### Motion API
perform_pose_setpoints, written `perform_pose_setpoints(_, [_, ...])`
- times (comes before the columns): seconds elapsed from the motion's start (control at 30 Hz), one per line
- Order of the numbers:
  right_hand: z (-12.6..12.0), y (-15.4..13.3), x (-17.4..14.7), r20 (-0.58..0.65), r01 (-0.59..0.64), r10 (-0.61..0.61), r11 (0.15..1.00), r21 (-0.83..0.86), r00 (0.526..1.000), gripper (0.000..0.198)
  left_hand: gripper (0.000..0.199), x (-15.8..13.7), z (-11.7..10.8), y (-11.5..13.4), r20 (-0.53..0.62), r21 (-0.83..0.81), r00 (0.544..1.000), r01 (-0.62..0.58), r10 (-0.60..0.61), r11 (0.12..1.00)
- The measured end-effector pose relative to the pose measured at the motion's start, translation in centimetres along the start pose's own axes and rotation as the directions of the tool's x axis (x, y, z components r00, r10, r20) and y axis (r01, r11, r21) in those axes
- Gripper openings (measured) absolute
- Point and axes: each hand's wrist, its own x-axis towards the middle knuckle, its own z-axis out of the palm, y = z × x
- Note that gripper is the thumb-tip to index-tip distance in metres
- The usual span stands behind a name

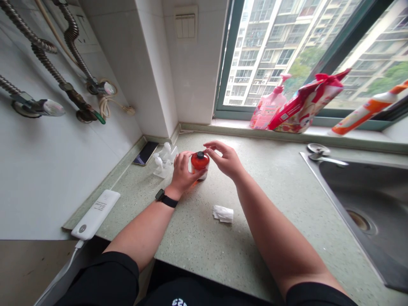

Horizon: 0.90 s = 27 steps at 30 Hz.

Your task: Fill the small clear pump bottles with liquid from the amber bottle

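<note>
A red-orange bottle with a black cap stands upright on the counter. My left hand is wrapped around it from the left, thumb across the front of its label. Just right of the cap is my right hand, its fingers stretched out and apart; whether a fingertip touches the bottle's top I cannot tell. White plastic pieces in clear packaging lie left of my left hand. Nearer to me, between my forearms, rests a folded white tissue.
A phone lies in the back left corner. A white power bank with a cable sits along the left edge. To the right is a steel sink with a faucet. Bottles and a red bag stand on the windowsill.
</note>
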Motion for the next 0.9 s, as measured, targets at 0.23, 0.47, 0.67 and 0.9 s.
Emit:
perform_pose_setpoints(0.23, [0.2,0.4,0.0,0.002,0.082,-0.083,0.994,-0.069,0.997,0.029,0.069,-0.1,0.1,0.0,0.005,-0.017,1.000,0.006,-0.006,1.000])
perform_pose_setpoints(0.47, [1.6,1.6,0.2,0.046,0.113,-0.108,0.987,-0.118,0.993,0.024,0.067,-0.1,0.3,0.0,-0.003,0.009,1.000,0.022,-0.022,1.000])
perform_pose_setpoints(0.67, [2.3,0.9,0.1,-0.052,0.106,-0.121,0.970,-0.221,0.991,0.014,0.065,-0.1,0.2,0.4,-0.004,-0.038,0.998,0.068,-0.068,0.997])
perform_pose_setpoints(0.9, [4.0,-0.1,-0.7,-0.140,0.104,-0.149,0.953,-0.285,0.979,0.013,0.063,-0.2,0.2,0.2,-0.046,-0.036,0.993,0.106,-0.107,0.994])
